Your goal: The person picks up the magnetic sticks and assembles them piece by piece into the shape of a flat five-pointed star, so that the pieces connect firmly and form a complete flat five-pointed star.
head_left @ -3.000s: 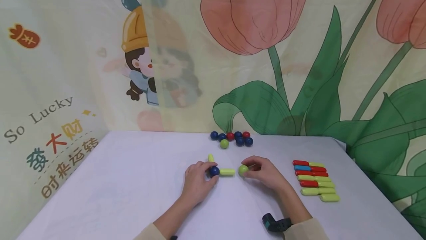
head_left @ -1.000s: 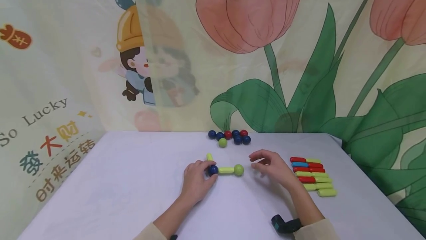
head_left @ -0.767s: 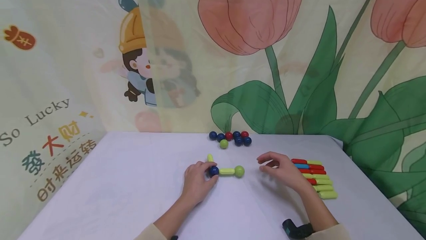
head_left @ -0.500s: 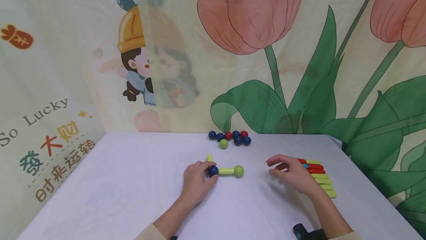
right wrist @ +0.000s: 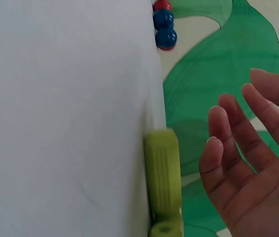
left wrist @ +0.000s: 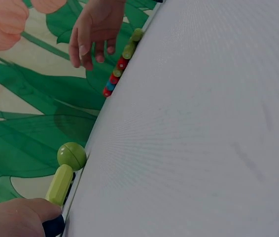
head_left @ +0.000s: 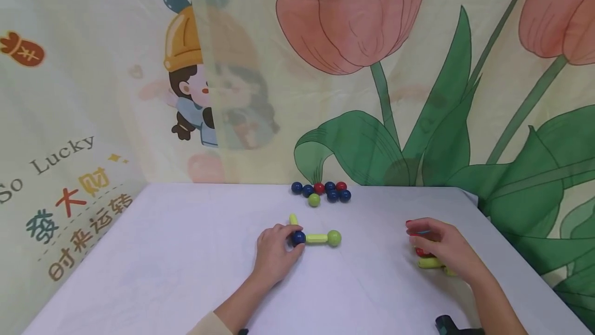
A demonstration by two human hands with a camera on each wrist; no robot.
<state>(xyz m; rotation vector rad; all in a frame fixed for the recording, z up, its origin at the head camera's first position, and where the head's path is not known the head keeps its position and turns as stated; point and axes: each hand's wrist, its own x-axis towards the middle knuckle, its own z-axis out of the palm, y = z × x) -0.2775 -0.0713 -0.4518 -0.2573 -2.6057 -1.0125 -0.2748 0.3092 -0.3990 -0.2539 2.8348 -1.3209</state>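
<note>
My left hand [head_left: 276, 249] pinches a dark blue ball [head_left: 299, 238] between thumb and fingers at the middle of the table. Two yellow-green rods join that ball: one rod [head_left: 293, 219] points away, and another rod [head_left: 317, 239] runs right to a green ball [head_left: 334, 238]. In the left wrist view the green ball [left wrist: 72, 156] sits on the end of its rod, with the thumb over the blue ball. My right hand [head_left: 441, 244] hovers over the row of coloured rods [head_left: 428, 262], covering most of them. Its fingers are relaxed and hold nothing, as the right wrist view shows.
Along the table's back edge lies a cluster of loose balls: several blue ones [head_left: 332, 196], two red ones [head_left: 318, 188] and a green one [head_left: 314, 200]. A printed cloth [head_left: 251, 66] hangs behind the white table [head_left: 162, 262].
The green ball, earlier in my right hand, now sits on the rod's end. My right hand has let go and moved right, over the rods. The left hand stays on the blue ball.
</note>
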